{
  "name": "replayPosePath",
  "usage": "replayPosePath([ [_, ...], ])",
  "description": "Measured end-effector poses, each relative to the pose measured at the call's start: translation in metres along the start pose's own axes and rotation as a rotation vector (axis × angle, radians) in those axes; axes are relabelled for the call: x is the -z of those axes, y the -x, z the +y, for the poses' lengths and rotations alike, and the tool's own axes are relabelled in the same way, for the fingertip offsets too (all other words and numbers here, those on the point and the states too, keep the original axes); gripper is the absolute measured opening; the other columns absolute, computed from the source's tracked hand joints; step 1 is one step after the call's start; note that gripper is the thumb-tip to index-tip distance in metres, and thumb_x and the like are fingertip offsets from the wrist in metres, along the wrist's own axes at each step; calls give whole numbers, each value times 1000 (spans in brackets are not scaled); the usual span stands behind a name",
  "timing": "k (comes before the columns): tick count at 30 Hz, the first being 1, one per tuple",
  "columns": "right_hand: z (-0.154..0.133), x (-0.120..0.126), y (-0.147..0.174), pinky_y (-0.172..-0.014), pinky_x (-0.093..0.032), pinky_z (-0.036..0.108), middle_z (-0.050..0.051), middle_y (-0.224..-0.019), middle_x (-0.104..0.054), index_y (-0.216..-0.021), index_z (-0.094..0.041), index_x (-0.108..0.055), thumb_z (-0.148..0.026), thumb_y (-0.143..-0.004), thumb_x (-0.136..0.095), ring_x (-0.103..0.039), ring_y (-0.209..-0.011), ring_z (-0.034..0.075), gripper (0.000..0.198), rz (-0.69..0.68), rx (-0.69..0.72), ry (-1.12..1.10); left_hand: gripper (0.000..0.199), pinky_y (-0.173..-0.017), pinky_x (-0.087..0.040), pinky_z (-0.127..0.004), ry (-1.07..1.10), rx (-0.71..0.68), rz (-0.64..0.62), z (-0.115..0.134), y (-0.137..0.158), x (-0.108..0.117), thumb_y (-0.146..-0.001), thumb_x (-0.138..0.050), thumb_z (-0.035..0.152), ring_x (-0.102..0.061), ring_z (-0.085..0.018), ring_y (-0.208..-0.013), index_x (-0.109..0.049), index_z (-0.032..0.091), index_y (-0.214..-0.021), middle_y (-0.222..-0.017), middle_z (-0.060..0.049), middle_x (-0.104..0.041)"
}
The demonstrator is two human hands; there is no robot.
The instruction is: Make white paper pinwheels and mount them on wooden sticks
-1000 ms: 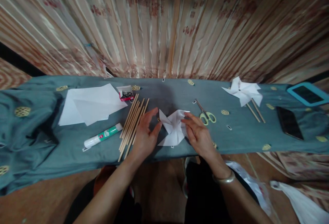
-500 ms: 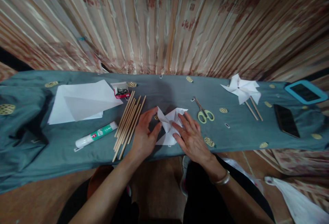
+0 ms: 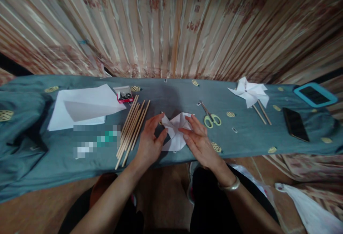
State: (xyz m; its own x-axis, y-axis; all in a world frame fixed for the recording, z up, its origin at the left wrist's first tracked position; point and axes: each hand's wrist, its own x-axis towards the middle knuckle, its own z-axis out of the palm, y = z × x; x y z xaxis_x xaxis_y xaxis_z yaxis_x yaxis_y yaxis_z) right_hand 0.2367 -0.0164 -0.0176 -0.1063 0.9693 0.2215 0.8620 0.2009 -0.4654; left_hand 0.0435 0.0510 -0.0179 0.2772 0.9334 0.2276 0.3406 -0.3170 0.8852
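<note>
got the folded white paper pinwheel [image 3: 174, 134] on the desk [image 3: 177, 96] between my hands, left grip [image 3: 150, 140] spread loosely at its edge. can't tell if my right grip [image 3: 200, 141] pinches or just presses. i'd keep pressure light so the blades don't crease flat.

- I can read no lettering, brand or number from here.
- Any print on the small red box [image 3: 124, 100] is too tiny for me.
- A pale tag [image 3: 234, 130] on the cloth [image 3: 180, 96] has marks I can't decipher.
</note>
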Motion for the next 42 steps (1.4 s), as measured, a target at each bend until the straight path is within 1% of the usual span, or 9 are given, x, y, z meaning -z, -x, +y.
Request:
replayPosePath([
  [8,-7,-14,1,-110,-29,56,13,-149,-45,-120,-20,-65,-39,-96,-44,-21,-147,31,36,11,97,228,40,-107,-40,-47,-1,-9,3,1,1,2,-85,-58,25,-54,-25,-121,-58,19,-125,-127,-12,-61],
  [12,-15,-20,-1,-112,-28,55,13,-148,-46,-121,-18,-63,-42,-94,-49,-21,-147,31,39,-1,127,240,40,-108,-39,-48,6,-7,0,1,1,2,-85,-58,26,-54,-25,-122,-58,20,-125,-127,-11,-61],
  [16,-14,-14,-5,-112,-29,58,12,-147,-46,-114,-20,-68,-47,-95,-45,-22,-146,31,40,3,88,141,41,-109,-38,-48,19,-3,-12,4,1,-1,-85,-58,26,-52,-25,-124,-57,20,-126,-129,-11,-60],
  [19,-6,-5,-10,-112,-30,57,8,-148,-46,-107,-24,-72,-45,-98,-37,-22,-147,29,42,9,3,-43,41,-109,-38,-48,24,-12,-3,8,1,-3,-85,-59,26,-52,-24,-123,-58,19,-125,-129,-12,-60],
  [22,2,3,-12,-115,-30,52,8,-145,-49,-110,-22,-71,-45,-100,-29,-27,-145,26,49,54,-65,-211,41,-109,-38,-48,22,-11,2,9,1,-4,-84,-60,24,-53,-25,-123,-58,20,-125,-129,-11,-60],
  [24,5,5,-10,-116,-29,51,8,-144,-50,-111,-21,-71,-46,-100,-27,-29,-144,26,52,78,-80,-236,41,-108,-38,-49,19,-6,1,9,1,-3,-85,-59,24,-53,-25,-123,-57,21,-125,-129,-11,-60],
  [33,2,-1,4,-111,-30,57,12,-149,-43,-117,-20,-68,-40,-99,-35,-22,-146,30,43,-18,35,62,41,-107,-41,-47,5,-30,27,3,1,-1,-85,-60,27,-55,-26,-120,-58,19,-125,-127,-12,-61],
  [37,-3,-8,2,-110,-29,56,15,-146,-47,-114,-17,-69,-40,-98,-41,-21,-146,32,40,9,113,197,42,-107,-40,-46,27,-25,42,0,0,-1,-85,-60,26,-55,-25,-120,-58,17,-125,-126,-13,-61],
  [42,-6,-8,-1,-110,-29,56,17,-145,-48,-109,-15,-70,-42,-97,-42,-22,-146,33,41,34,111,146,41,-108,-39,-47,36,-2,48,0,-1,-3,-84,-61,25,-54,-25,-121,-59,19,-124,-127,-12,-61],
])
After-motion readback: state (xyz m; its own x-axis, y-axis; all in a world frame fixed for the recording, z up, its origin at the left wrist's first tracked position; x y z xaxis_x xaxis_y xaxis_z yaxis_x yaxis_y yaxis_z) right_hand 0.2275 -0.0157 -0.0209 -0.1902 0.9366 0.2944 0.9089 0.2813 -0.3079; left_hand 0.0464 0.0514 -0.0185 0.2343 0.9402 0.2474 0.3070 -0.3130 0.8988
